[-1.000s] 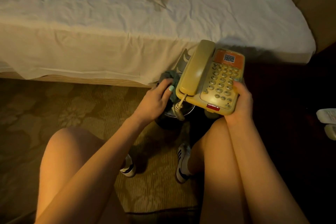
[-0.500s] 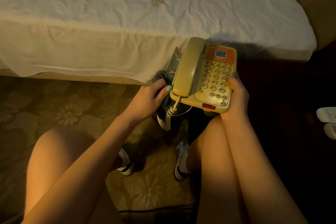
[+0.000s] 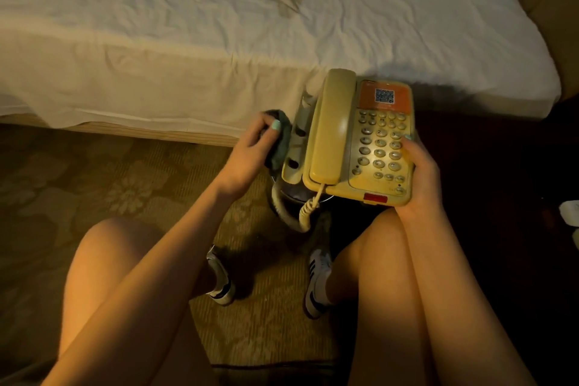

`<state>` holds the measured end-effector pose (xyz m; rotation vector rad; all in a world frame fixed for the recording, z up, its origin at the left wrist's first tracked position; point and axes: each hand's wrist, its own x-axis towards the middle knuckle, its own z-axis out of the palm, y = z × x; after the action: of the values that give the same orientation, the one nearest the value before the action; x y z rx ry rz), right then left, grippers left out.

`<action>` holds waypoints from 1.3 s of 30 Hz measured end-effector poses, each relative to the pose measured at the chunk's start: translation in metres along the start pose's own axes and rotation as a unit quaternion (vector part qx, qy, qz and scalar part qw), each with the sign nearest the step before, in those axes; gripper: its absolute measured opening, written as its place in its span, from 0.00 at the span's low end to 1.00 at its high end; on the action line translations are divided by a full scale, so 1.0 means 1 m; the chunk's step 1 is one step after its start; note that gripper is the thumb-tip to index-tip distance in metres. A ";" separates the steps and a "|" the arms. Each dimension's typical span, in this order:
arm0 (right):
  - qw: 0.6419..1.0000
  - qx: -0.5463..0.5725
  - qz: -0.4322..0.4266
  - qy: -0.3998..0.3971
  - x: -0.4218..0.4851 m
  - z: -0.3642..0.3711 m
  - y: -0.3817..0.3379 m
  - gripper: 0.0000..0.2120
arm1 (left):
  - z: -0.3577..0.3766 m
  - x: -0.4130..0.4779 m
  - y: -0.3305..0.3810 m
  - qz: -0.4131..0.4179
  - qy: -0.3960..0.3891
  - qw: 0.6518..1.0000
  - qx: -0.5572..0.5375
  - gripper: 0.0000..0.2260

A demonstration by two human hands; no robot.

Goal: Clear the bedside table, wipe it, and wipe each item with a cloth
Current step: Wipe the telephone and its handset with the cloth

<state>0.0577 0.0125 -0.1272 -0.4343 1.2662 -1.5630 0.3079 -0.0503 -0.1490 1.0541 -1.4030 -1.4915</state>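
A yellowed corded desk telephone (image 3: 360,141) with a keypad and an orange label is held up above my knees. My right hand (image 3: 418,172) grips its right side, thumb on the keypad edge. The handset (image 3: 332,125) lies in its cradle, and the coiled cord (image 3: 305,213) hangs below. My left hand (image 3: 250,153) holds a dark grey-green cloth (image 3: 280,141) bunched against the phone's left side wall.
A bed with a rumpled white sheet (image 3: 219,41) fills the top. Patterned carpet (image 3: 94,182) lies below left. A dark round bin (image 3: 294,197) stands under the phone. White objects (image 3: 570,213) sit at the right edge on a dark surface.
The phone has tilted so more of its left side shows. My left hand with the cloth has slid up along that side.
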 end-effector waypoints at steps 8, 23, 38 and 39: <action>0.998 -0.029 -0.026 0.057 0.001 0.002 -0.001 0.18 | 0.011 0.007 -0.017 -0.103 0.001 0.994 0.035 0.24; 0.977 0.071 -0.076 0.188 0.001 0.003 -0.003 0.19 | 0.004 -0.036 -0.033 -0.144 -0.073 0.986 0.038 0.26; 0.986 0.055 -0.082 0.136 -0.003 0.013 -0.003 0.22 | 0.003 -0.034 -0.034 -0.049 0.099 0.969 0.221 0.18; 0.986 0.055 -0.083 0.133 -0.003 0.014 -0.002 0.22 | 0.002 -0.032 -0.032 -0.048 0.111 0.974 0.191 0.17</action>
<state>0.0688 0.0077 -0.1191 -0.2718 1.3644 -1.8709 0.3160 -0.0174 -0.1798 1.4962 -1.5265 -1.1477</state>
